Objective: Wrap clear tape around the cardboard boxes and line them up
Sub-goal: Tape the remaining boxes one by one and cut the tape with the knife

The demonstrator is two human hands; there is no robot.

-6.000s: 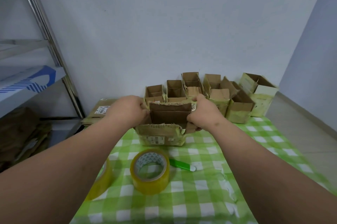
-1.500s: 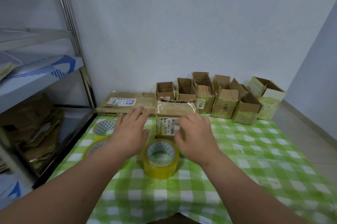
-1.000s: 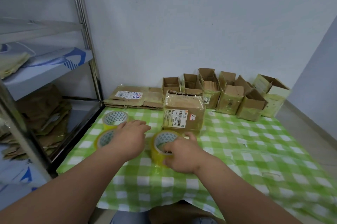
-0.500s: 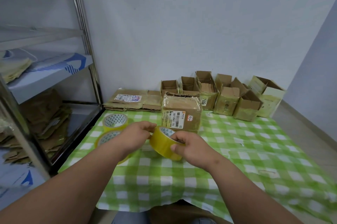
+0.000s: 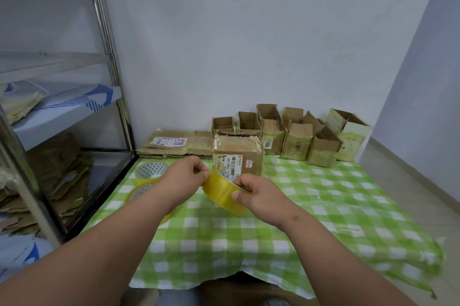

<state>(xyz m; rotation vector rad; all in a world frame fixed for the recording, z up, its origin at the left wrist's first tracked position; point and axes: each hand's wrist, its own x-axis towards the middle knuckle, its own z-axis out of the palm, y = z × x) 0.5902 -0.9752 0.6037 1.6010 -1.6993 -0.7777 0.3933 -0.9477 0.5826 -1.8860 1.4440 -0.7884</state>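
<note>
Tape-starting step in hand, by the look of it. Roll of clear tape (image 5: 225, 192) lifted off the worktop (image 5: 323, 206) at centre frame, tilted, gripped by the right hand (image 5: 258, 195) with thumb on the near face and fingers curled round the far edge. Left hand (image 5: 185, 178) clenched in a pinch at the roll's upper left rim, apparently picking at the free end; whether any tape has come loose cannot be told. Just behind the roll, touching nothing, a closed cardboard box with a barcode label (image 5: 237, 156), upright on the green checked cloth, glossy as though partly taped already. Behind it, along the wall at centre right, a row of open-topped small boxes (image 5: 296, 136), roughly side by side, the rightmost ones skewed. Two spare tape rolls (image 5: 149, 172) at centre left, partly hidden by the left forearm. Flattened cardboard (image 5: 174, 142) left of the box row.

Next move, as judged: free the tape end, draw out a length, press it on the labelled box and pass the roll around. Calls for a steady box.
</note>
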